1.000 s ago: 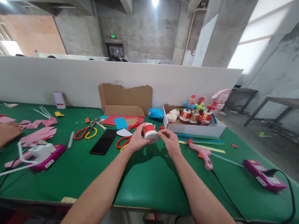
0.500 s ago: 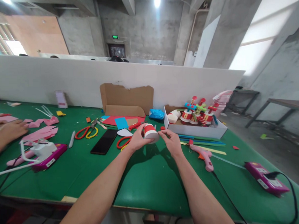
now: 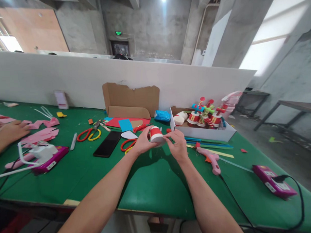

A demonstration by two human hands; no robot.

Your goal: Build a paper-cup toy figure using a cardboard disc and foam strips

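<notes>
My left hand (image 3: 143, 142) is wrapped round a small white paper cup (image 3: 156, 133) with a red band, held tilted above the green table. My right hand (image 3: 178, 145) is at the cup's right side, thumb and forefinger pinched together against its white edge. Whatever lies between those fingertips is too small to make out. Just behind the right hand is a small red round piece (image 3: 168, 130). Red-handled scissors (image 3: 127, 145) lie left of my left hand, beside a white paper piece (image 3: 129, 135). A pink glue gun (image 3: 210, 157) rests to the right of my right hand.
At the back right, a white box (image 3: 206, 133) holds cups and decorated figures. Coloured strips (image 3: 215, 144) lie before it. A black phone (image 3: 107, 144), more scissors (image 3: 90, 134) and purple power strips (image 3: 274, 181) are on the table. Another person's hand (image 3: 13, 130) touches pink paper at left.
My right fingertips have come in against the cup's edge. The cup stays in my left hand, turned slightly. The whole view has shifted a little.
</notes>
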